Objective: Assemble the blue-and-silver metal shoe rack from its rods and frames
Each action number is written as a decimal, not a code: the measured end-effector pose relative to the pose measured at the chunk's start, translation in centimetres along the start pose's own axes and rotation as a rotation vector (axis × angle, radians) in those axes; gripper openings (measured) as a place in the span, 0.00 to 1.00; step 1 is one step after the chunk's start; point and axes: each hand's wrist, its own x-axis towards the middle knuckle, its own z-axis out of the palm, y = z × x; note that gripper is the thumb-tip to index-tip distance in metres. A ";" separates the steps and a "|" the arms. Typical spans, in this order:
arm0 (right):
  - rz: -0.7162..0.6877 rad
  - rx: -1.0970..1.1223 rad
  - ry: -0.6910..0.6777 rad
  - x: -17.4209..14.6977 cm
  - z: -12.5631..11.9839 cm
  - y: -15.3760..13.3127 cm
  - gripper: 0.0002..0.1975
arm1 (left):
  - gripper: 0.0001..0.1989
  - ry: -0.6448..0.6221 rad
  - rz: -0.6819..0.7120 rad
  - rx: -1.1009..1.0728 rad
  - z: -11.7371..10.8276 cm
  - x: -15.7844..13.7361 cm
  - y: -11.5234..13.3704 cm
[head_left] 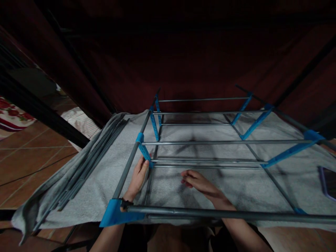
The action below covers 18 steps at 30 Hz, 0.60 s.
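A frame of grey metal tubes (223, 142) and blue plastic brackets stands on a grey cloth. My left hand (139, 175) reaches through its left side, under the near tube. The fingers of this hand close around the lower end of a blue plastic bracket (144, 153), where thin crossbars (207, 161) meet it. My right hand (198, 181) hovers over the cloth just in front of those crossbars. Its fingers are loosely bent and apart, with nothing visible in them. A large blue corner connector (115, 213) sits by my left wrist, at the end of the near tube (183, 211).
Several loose grey tubes (86, 171) lie in a bundle on the left of the grey cloth (115, 150). A phone (328, 182) rests at the right edge. Behind the frame hangs a dark red curtain (189, 66). Tiled floor (39, 157) shows at left.
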 end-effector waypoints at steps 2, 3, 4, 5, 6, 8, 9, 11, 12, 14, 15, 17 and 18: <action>0.018 0.150 0.048 0.0 -0.2 -0.1 0.16 | 0.24 0.012 -0.005 0.000 -0.1 0.2 0.0; 0.013 0.247 0.062 0.1 -0.4 -0.2 0.18 | 0.24 0.007 -0.009 0.001 -0.2 0.2 0.0; 0.003 0.344 0.069 0.2 -0.6 -0.3 0.18 | 0.25 -0.002 -0.013 0.001 -0.2 0.3 0.0; -0.007 0.436 0.074 0.3 -0.9 -0.4 0.18 | 0.25 -0.017 -0.017 0.002 -0.3 0.3 0.0; -0.007 0.517 0.083 0.5 -1.1 -0.4 0.17 | 0.26 -0.033 -0.022 0.004 -0.2 0.4 0.0; 0.023 0.638 0.131 0.9 -1.4 -0.5 0.14 | 0.28 -0.067 -0.027 0.011 -0.2 0.4 -0.1; 0.040 0.684 0.167 1.2 -1.4 -0.4 0.12 | 0.29 -0.083 -0.029 0.018 -0.1 0.5 -0.1; 0.058 0.759 0.247 1.6 -1.5 -0.4 0.10 | 0.30 -0.112 -0.039 0.047 0.0 0.7 -0.2; 0.049 0.784 0.280 1.8 -1.5 -0.4 0.09 | 0.31 -0.119 -0.044 0.068 0.0 0.8 -0.3; -0.009 0.809 0.315 2.0 -1.6 -0.5 0.09 | 0.33 -0.123 -0.055 0.121 -0.1 1.1 -0.5; -0.046 0.813 0.321 2.0 -1.8 -0.6 0.09 | 0.35 -0.119 -0.055 0.149 -0.2 1.3 -0.6; -0.121 0.810 0.322 2.1 -2.2 -0.8 0.09 | 0.37 -0.119 -0.049 0.208 -0.3 1.7 -1.1; -0.150 0.805 0.323 2.1 -2.5 -0.9 0.09 | 0.37 -0.123 -0.043 0.237 -0.4 1.9 -1.3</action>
